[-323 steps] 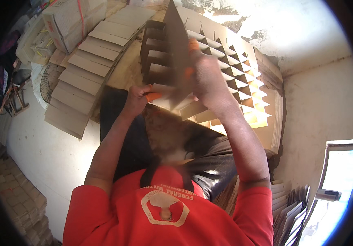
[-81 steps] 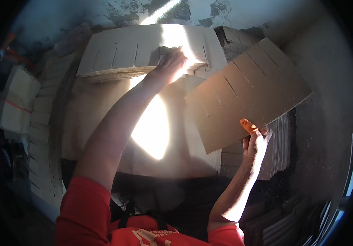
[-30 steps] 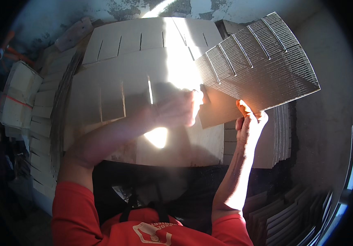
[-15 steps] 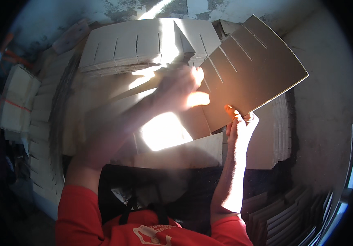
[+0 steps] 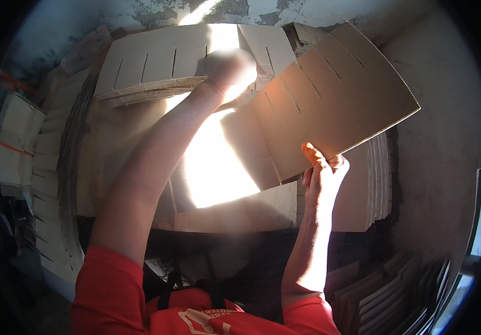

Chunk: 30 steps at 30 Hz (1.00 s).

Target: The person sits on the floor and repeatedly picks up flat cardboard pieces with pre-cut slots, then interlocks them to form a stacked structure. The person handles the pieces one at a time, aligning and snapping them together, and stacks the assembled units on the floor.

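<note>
At the far side of the bench (image 5: pixel 123 128), over the front edge of a stack of slotted cardboard sheets (image 5: pixel 145 67), the left hand (image 5: pixel 231 70) is blurred and half washed out by sunlight; how far its fingers are opened, and whether anything is gripped by them, cannot be told. By the right hand (image 5: pixel 324 167) a brown slotted sheet (image 5: pixel 335 84) is held up at a tilt to the right, its lower edge pinched between an orange-tipped thumb and bent fingers — the fingers are partly hidden. Several slits are seen running in from its upper long edge. Beneath its lower left part, a flat sheet (image 5: pixel 176 198) on the bench is partly covered, and much of its surface is blanked by glare, so its full outline is hard to follow. Behind the right forearm, another cardboard stack (image 5: pixel 377 184) is partly blocked from view. To the left, a row of overlapping slotted sheets (image 5: pixel 50 167) is sunk in shadow, with a pale carton (image 5: pixel 17 139) crossed by a red band beside it. At lower right, upright sheets (image 5: pixel 383 296) are dimly shown and are cut off by the dark rim.
</note>
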Tool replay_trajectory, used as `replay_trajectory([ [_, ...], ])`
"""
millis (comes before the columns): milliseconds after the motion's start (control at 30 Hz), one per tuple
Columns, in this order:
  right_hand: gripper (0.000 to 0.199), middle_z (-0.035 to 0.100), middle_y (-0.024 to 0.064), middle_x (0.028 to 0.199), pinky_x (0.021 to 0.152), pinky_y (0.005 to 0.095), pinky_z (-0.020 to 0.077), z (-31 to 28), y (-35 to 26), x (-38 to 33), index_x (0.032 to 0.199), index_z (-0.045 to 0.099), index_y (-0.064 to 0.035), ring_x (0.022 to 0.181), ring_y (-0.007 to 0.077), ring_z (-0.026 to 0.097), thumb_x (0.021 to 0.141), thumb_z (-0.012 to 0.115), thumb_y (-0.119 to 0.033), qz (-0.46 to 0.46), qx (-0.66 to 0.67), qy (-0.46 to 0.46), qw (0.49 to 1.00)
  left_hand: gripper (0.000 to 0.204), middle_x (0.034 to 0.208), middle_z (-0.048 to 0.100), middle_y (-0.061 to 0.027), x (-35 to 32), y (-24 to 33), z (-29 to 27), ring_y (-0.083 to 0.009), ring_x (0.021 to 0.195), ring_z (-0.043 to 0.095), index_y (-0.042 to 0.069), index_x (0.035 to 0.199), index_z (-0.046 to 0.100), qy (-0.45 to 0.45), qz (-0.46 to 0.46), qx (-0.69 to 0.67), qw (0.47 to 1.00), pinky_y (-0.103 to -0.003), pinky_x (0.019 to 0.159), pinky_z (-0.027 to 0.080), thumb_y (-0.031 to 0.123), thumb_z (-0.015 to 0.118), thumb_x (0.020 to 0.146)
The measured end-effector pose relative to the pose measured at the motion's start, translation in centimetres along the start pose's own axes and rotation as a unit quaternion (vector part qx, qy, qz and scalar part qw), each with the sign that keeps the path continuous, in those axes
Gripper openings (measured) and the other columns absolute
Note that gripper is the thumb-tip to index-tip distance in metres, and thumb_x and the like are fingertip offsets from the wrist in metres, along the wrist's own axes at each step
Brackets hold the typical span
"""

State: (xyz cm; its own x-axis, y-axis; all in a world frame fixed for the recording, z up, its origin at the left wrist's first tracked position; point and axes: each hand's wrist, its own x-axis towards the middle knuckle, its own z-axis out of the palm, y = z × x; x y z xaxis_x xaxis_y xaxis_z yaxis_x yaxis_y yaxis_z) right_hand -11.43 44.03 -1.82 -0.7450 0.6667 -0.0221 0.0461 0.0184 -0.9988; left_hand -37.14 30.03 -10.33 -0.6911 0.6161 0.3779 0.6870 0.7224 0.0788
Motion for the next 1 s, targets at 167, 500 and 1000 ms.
replay_trajectory([
  [167,0.015,0.053,-0.0011,0.057,0.035,0.0232,0.0246,0.3,-0.4,-0.2,0.070,0.065,-0.0013,0.035,0.0051,0.030,0.082,0.073,-0.006,0.012,-0.009,-0.006,1.000,0.012,0.073,0.065,-0.0089,0.3,-0.6,-1.5,-0.0281,0.068,0.064,0.010,0.068,0.065,0.020,-0.048,-0.002,0.999,-0.039,0.058,0.052,0.014,0.060,0.077],
  [500,0.009,0.056,-0.0007,0.060,0.034,0.0222,0.0265,0.1,-0.3,0.0,0.075,0.069,-0.0009,0.035,0.0048,0.032,0.080,0.074,-0.006,0.017,-0.017,0.010,1.000,0.024,0.084,0.065,-0.0067,-0.6,0.4,-6.7,-0.0235,0.082,0.065,0.009,0.087,0.068,-0.038,-0.073,-0.154,0.985,-0.035,0.072,0.053,0.026,0.051,0.093],
  [1000,0.009,0.053,-0.0024,0.054,0.033,0.0200,0.0252,0.2,0.9,0.0,0.075,0.069,-0.0042,0.032,0.0050,0.034,0.083,0.072,-0.005,-0.022,0.054,0.001,0.998,0.019,0.106,0.055,-0.0112,-2.4,1.4,-6.7,-0.0251,0.099,0.056,0.009,0.107,0.049,-0.116,-0.018,-0.080,0.990,-0.038,0.086,0.046,0.021,0.046,0.093],
])
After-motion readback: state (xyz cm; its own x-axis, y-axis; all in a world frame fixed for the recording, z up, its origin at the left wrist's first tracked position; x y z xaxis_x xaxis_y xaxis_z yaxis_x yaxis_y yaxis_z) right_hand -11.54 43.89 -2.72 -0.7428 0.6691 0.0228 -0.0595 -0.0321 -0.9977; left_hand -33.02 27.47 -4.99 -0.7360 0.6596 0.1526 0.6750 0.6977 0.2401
